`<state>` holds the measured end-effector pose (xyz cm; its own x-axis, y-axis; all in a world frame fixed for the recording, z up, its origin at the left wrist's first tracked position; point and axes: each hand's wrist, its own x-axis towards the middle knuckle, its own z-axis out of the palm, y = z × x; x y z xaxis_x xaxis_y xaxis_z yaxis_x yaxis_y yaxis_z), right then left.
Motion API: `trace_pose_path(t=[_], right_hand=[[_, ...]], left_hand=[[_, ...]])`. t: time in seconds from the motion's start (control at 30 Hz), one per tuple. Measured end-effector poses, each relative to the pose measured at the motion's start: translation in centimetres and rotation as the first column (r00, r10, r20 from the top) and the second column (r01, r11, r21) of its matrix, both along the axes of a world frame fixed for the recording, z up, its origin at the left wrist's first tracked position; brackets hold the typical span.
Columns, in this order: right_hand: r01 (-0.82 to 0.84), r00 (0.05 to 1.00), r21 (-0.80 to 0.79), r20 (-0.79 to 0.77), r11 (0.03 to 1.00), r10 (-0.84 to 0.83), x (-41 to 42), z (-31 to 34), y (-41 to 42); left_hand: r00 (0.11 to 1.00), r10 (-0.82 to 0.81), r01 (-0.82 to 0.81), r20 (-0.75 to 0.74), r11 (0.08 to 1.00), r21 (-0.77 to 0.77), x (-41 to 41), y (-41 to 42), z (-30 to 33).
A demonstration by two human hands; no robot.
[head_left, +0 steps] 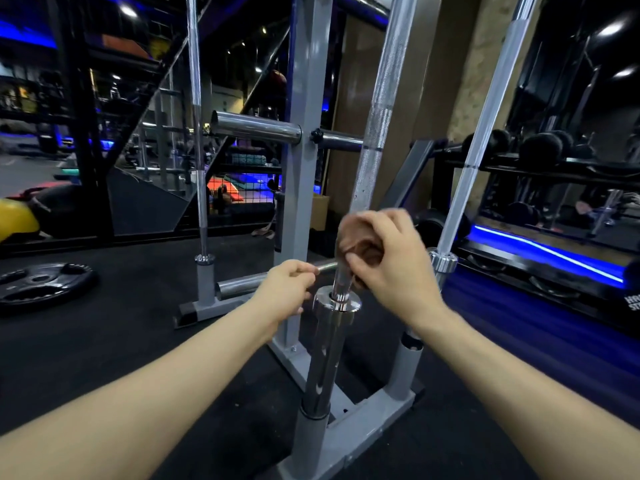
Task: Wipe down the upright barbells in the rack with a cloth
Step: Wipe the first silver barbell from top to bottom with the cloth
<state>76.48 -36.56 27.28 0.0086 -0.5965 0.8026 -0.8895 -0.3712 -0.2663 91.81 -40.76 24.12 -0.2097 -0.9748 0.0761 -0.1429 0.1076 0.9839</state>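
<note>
Three chrome barbells stand upright in a grey rack [304, 168]. The middle barbell [375, 116] is nearest; its thick sleeve [327, 358] sits in a grey holder tube. My right hand [388, 258] grips a brown cloth [356, 240] wrapped around this bar's shaft just above the collar. My left hand [289, 287] is curled with its fingers on a short horizontal chrome peg [325, 266] of the rack, left of the bar. A second barbell [197, 133] stands at the left and a third barbell [485, 133] at the right.
A black weight plate [45, 284] lies on the dark floor at the left, a yellow ball [17, 220] behind it. Horizontal chrome pegs [256, 128] jut from the rack's post. A dumbbell rack [540, 157] and a blue light strip [550, 254] run along the right.
</note>
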Motion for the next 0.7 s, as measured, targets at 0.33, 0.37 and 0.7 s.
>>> trace_pose_path(t=[0.33, 0.37, 0.7], right_hand=[[0.072, 0.905, 0.002, -0.42, 0.997, -0.064, -1.3, -5.6, -2.0], [0.07, 0.906, 0.035, -0.421, 0.997, -0.049, -1.2, -5.6, -1.8], [0.112, 0.878, 0.061, -0.473, 0.992, -0.07, -0.4, -5.0, -1.4]], left_hand=[[0.949, 0.053, 0.02, 0.312, 0.974, -0.228, -0.9, -3.0, -4.6], [0.943, 0.046, 0.032, 0.329, 0.973, -0.227, -1.0, -2.9, -4.7], [0.899, 0.06, 0.087, 0.434, 0.946, -0.311, -1.0, -2.7, -5.1]])
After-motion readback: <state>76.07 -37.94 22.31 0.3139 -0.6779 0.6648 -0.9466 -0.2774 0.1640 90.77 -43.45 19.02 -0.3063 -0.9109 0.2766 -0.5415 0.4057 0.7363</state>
